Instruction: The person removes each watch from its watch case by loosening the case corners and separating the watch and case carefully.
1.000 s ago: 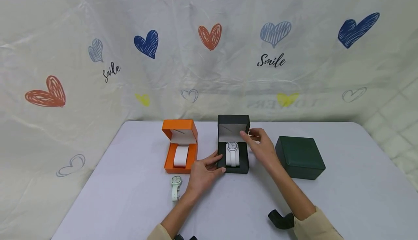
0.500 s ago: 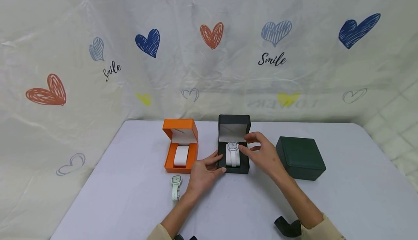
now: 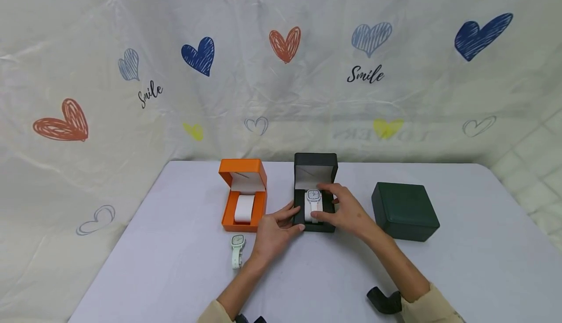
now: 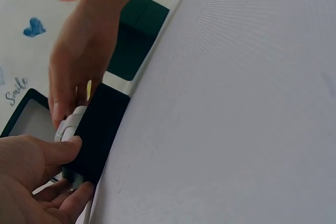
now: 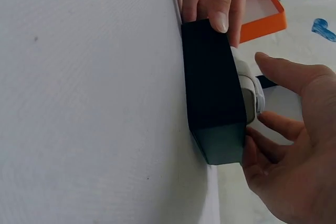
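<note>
A black watch box (image 3: 315,159) stands with its lid raised in the head view. Inside it, a white watch (image 3: 313,195) is wrapped round a white cushion. My left hand (image 3: 274,230) grips the box's left side, thumb at the front corner and fingers along the side. My right hand (image 3: 352,211) is over the box's right side, its fingers curved about the watch. In the right wrist view, the right thumb (image 5: 283,71) stays apart from the watch (image 5: 251,90), while the index fingertip is close to or touching the watch case; which one I cannot tell.
Left of the black box, an orange watch box (image 3: 260,206) stands with its lid up, showing a bare white cushion (image 3: 244,209). A pale green watch (image 3: 237,250) lies in front of it. A closed dark green box (image 3: 405,211) is on the right. The white table meets a patterned sheet behind.
My right hand has moved from the raised lid's right edge down to the watch, its thumb shifting over the strap. The left hand keeps its grip on the black box.
</note>
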`<move>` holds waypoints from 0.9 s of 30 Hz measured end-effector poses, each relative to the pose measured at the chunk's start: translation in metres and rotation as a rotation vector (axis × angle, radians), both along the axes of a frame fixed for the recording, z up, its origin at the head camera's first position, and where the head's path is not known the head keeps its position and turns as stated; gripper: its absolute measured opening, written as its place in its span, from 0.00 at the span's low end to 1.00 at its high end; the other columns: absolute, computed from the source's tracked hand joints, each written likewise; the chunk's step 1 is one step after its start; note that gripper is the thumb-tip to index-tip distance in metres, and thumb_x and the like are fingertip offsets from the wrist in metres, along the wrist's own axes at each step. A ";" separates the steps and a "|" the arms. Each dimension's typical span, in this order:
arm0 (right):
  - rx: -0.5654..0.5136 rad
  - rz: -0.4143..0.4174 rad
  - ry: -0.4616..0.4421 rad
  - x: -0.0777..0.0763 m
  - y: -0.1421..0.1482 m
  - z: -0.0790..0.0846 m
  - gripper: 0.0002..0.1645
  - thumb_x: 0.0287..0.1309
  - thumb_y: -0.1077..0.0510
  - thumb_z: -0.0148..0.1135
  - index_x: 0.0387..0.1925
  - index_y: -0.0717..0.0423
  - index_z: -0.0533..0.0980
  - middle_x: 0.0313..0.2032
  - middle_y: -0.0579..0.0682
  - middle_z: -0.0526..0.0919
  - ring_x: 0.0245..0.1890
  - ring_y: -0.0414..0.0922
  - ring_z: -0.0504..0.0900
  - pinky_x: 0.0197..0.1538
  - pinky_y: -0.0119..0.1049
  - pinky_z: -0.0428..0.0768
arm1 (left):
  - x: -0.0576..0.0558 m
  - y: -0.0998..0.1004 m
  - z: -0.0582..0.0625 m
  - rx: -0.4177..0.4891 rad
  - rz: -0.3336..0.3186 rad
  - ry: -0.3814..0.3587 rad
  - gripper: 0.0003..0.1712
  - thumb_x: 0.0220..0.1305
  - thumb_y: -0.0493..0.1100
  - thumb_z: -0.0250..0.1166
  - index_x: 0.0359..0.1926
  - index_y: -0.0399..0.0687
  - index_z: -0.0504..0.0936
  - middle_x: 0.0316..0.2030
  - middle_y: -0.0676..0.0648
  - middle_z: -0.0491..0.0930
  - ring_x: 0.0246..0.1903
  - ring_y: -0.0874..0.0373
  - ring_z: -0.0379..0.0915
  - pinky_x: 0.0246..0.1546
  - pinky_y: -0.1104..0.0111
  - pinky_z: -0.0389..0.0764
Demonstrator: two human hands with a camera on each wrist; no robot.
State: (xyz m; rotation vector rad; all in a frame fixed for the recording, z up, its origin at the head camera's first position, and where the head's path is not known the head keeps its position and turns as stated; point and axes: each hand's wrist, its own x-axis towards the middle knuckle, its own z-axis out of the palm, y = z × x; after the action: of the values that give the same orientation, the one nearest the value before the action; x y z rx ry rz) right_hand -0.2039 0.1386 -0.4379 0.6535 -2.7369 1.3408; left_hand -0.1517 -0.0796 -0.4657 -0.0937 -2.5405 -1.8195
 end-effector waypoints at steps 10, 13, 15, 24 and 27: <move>0.095 0.015 0.031 -0.001 0.000 -0.002 0.45 0.52 0.52 0.82 0.69 0.61 0.73 0.64 0.62 0.79 0.61 0.60 0.76 0.58 0.58 0.82 | 0.000 0.001 0.000 -0.001 -0.003 0.006 0.27 0.59 0.39 0.78 0.61 0.51 0.86 0.69 0.49 0.78 0.60 0.50 0.83 0.55 0.66 0.85; 0.124 0.013 0.040 -0.001 -0.001 -0.002 0.46 0.50 0.50 0.83 0.68 0.60 0.74 0.61 0.61 0.80 0.59 0.59 0.76 0.57 0.56 0.82 | 0.000 0.001 -0.001 0.002 -0.004 0.005 0.27 0.60 0.39 0.77 0.61 0.51 0.85 0.69 0.49 0.78 0.60 0.50 0.83 0.55 0.66 0.85; 0.139 0.011 0.042 -0.002 -0.001 -0.001 0.45 0.48 0.49 0.84 0.66 0.59 0.75 0.58 0.59 0.80 0.57 0.58 0.76 0.56 0.55 0.82 | 0.000 0.001 -0.001 -0.002 -0.005 0.007 0.28 0.60 0.39 0.77 0.62 0.51 0.85 0.70 0.49 0.77 0.60 0.50 0.83 0.55 0.66 0.85; 0.139 -0.003 0.017 0.004 -0.003 0.001 0.45 0.46 0.52 0.85 0.65 0.56 0.74 0.60 0.59 0.81 0.58 0.56 0.79 0.60 0.57 0.82 | 0.001 -0.001 -0.003 -0.019 -0.007 0.026 0.28 0.60 0.39 0.77 0.63 0.51 0.84 0.70 0.49 0.77 0.60 0.50 0.83 0.54 0.66 0.85; 0.142 -0.017 0.034 0.006 -0.004 0.001 0.45 0.46 0.52 0.85 0.65 0.54 0.74 0.60 0.57 0.82 0.57 0.55 0.82 0.59 0.56 0.83 | 0.002 0.000 -0.002 -0.016 -0.007 0.022 0.28 0.60 0.39 0.77 0.63 0.52 0.85 0.70 0.49 0.77 0.60 0.50 0.83 0.54 0.66 0.85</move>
State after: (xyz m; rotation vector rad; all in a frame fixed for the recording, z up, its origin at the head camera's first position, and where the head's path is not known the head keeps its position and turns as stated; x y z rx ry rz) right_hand -0.1978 0.1351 -0.4368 0.6523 -2.8231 1.1285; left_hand -0.1501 -0.0794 -0.4682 -0.1219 -2.5438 -1.7900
